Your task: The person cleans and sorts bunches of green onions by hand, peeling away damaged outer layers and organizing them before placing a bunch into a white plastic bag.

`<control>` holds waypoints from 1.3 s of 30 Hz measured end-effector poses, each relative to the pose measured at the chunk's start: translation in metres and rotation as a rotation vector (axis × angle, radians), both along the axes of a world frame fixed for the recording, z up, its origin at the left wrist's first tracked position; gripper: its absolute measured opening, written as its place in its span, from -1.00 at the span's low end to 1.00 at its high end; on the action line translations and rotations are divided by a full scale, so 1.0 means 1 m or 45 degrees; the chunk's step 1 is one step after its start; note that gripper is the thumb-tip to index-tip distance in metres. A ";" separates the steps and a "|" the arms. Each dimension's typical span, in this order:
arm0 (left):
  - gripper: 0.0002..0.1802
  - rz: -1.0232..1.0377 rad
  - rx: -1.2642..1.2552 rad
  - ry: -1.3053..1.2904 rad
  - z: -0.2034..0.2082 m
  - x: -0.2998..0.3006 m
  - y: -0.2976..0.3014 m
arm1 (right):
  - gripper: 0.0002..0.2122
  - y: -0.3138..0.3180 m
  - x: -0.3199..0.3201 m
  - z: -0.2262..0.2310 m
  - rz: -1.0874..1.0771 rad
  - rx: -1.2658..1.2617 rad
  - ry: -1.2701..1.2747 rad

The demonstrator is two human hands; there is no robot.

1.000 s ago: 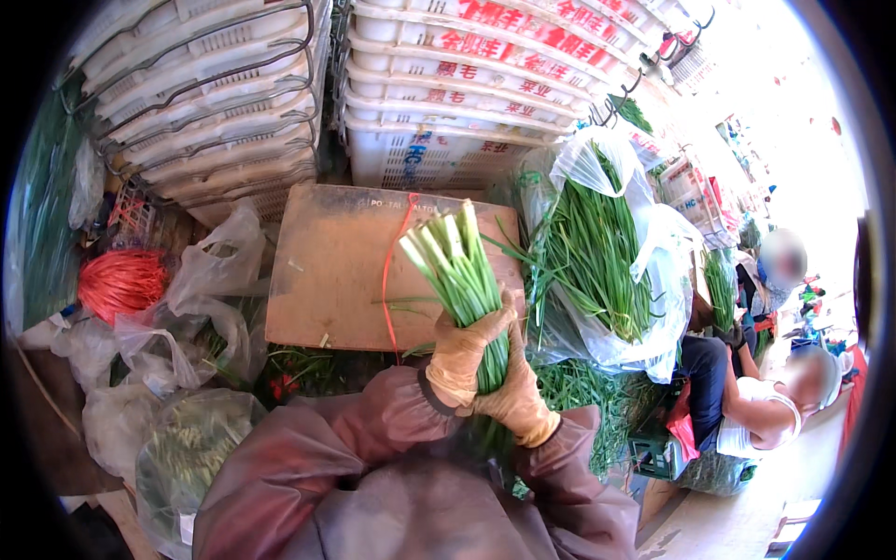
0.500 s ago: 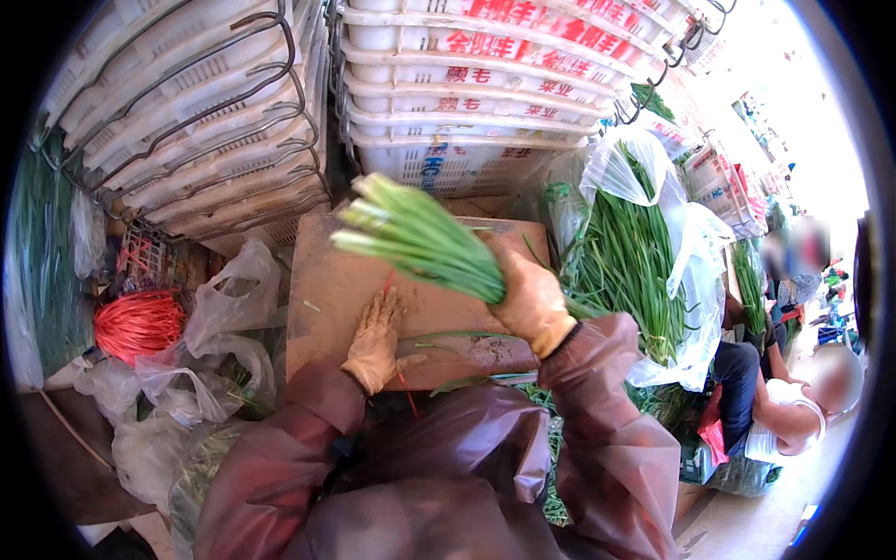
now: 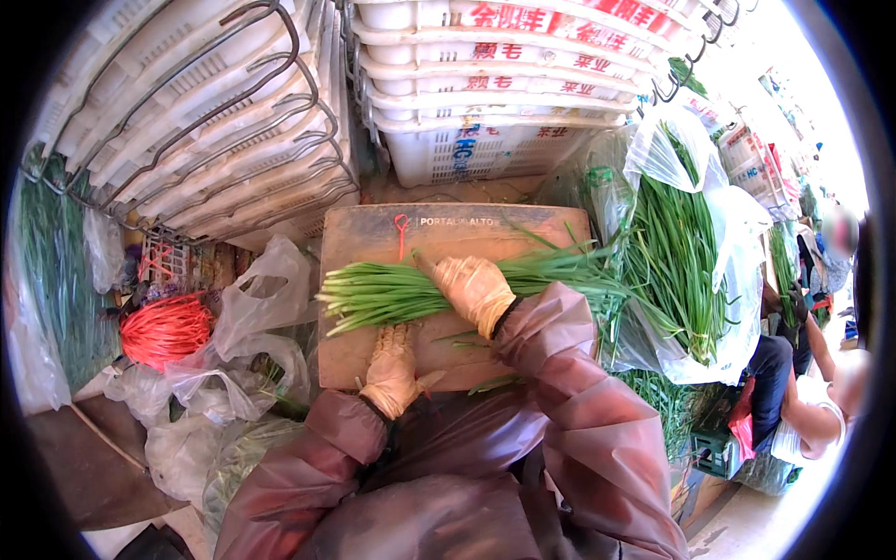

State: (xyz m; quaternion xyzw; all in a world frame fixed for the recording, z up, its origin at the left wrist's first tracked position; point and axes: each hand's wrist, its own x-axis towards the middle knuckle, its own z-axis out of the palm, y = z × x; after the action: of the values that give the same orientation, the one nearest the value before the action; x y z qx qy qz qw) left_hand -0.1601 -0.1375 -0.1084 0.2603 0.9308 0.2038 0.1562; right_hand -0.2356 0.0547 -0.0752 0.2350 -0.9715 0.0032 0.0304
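A bunch of garlic chives (image 3: 369, 291) lies across a brown board (image 3: 448, 357), pale cut ends to the left, green leaves trailing right. My right hand (image 3: 474, 291), in a tan glove, is closed over the bunch from above. My left hand (image 3: 392, 366), gloved too, lies on the board at the bunch's near side. Its thumb is spread and its fingers stretch forward, their tips tucked beneath the stalks. A red tie strip (image 3: 401, 233) with a looped end shows on the board beyond the bunch; the rest of it passes out of sight underneath.
White crates (image 3: 495, 154) are stacked ahead, and another crate stack (image 3: 224, 121) leans at the left. Red tie strips (image 3: 166, 329) lie in a bundle left of the board, by clear plastic bags (image 3: 266, 299). A bag of chives (image 3: 677, 271) stands right. A person (image 3: 817, 411) sits farther right.
My right hand has brought the raised bunch down onto the board, over the red strip. The fingers of my left hand now reach under its near edge. The view has shifted slightly.
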 end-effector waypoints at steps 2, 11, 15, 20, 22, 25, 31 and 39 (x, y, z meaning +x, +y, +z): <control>-0.01 -0.011 0.014 0.029 0.000 0.000 -0.003 | -0.47 -0.006 -0.003 0.001 0.057 0.003 0.066; -0.15 -0.044 0.406 0.219 -0.034 0.005 -0.024 | -0.93 -0.002 -0.011 -0.036 -0.090 -0.232 -0.037; -0.49 0.046 0.599 -0.262 0.000 -0.019 -0.004 | -0.92 -0.017 -0.034 -0.126 -0.492 -0.258 0.687; -0.69 0.315 0.618 -0.555 0.031 -0.039 -0.004 | -0.50 0.018 0.049 0.043 -0.352 -0.406 0.081; -0.74 0.355 0.531 -0.506 0.037 -0.037 0.002 | -0.34 0.075 0.089 0.087 -0.408 -0.472 0.268; -0.76 0.419 0.504 -0.503 0.043 -0.033 -0.010 | -0.18 0.165 0.128 0.139 -0.895 -0.382 0.373; -0.75 0.123 0.836 -0.719 0.097 0.005 0.106 | 0.18 0.328 0.236 0.059 -2.024 -0.550 -0.154; -0.21 0.134 0.799 -1.652 0.058 0.050 0.345 | 0.12 0.323 0.245 0.045 -1.833 -0.441 -0.218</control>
State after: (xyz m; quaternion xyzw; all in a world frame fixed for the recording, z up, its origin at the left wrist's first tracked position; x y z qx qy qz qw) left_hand -0.1102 0.2075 -0.0501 0.0744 0.5593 0.5824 0.5852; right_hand 0.0098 0.3778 -0.0301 -0.4687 -0.8697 0.1537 -0.0143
